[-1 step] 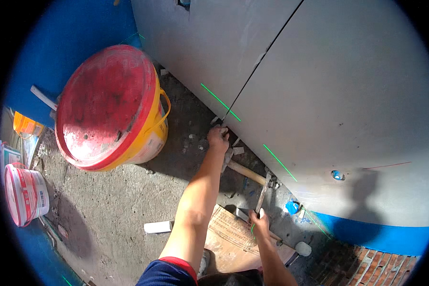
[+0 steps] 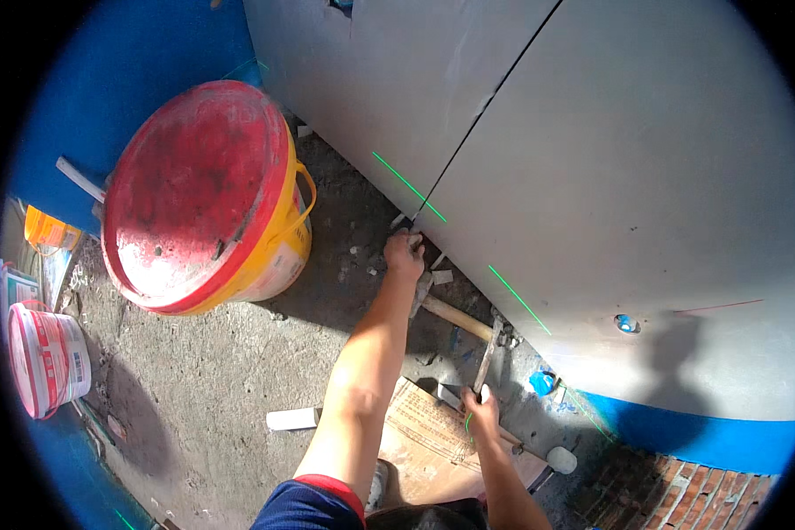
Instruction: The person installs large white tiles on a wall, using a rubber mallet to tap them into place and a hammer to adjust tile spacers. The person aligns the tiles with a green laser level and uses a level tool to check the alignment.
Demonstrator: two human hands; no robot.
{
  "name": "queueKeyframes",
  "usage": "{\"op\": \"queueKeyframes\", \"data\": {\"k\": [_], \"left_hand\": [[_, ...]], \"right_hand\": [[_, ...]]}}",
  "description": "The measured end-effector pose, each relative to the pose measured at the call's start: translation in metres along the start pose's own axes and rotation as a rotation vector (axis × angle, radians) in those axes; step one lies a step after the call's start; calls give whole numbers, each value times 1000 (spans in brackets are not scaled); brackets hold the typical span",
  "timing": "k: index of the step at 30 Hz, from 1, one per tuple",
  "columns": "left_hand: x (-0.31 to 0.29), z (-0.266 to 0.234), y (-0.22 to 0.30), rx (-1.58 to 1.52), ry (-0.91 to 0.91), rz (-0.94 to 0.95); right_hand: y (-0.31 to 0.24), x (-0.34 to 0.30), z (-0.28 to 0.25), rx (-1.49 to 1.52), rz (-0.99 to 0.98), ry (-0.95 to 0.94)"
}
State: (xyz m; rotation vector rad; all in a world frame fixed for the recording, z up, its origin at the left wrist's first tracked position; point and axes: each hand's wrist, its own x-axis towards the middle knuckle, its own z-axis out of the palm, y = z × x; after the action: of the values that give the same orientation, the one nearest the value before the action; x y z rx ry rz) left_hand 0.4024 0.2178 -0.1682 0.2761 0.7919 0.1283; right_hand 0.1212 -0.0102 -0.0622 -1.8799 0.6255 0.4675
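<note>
My left hand (image 2: 404,253) is closed at the foot of the large grey wall panel (image 2: 645,177), by the lower end of the dark joint (image 2: 473,130) between two panels. Whatever its fingers hold is hidden. In my right hand (image 2: 481,413) is a thin flat metal bar (image 2: 487,364), gripped at its near end. The bar's far end reaches toward the panel's lower edge and meets a wooden-handled hammer (image 2: 458,318) lying on the floor. Part of the hammer's head is hidden behind my left forearm. Green light lines (image 2: 519,300) cross the panels.
A large yellow bucket with a red lid (image 2: 194,194) stands left of my left arm. A smaller pink-and-white bucket (image 2: 51,362) is farther left. A white block (image 2: 292,420), cardboard (image 2: 428,428) and a white mallet head (image 2: 562,459) lie nearby. Bricks (image 2: 689,499) show at lower right.
</note>
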Motion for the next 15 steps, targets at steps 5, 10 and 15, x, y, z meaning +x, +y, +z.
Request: {"op": "queueKeyframes", "data": {"k": [5,10,15], "left_hand": [[-5,11,8,-96,93,-25],[-3,13,14,-157,144,-61],[-10,8,12,64,43,-21]], "right_hand": [[-9,-4,0,-91,28,21],[-18,-9,4,11,79,2],[-22,-11,3,-80,33,31]]}}
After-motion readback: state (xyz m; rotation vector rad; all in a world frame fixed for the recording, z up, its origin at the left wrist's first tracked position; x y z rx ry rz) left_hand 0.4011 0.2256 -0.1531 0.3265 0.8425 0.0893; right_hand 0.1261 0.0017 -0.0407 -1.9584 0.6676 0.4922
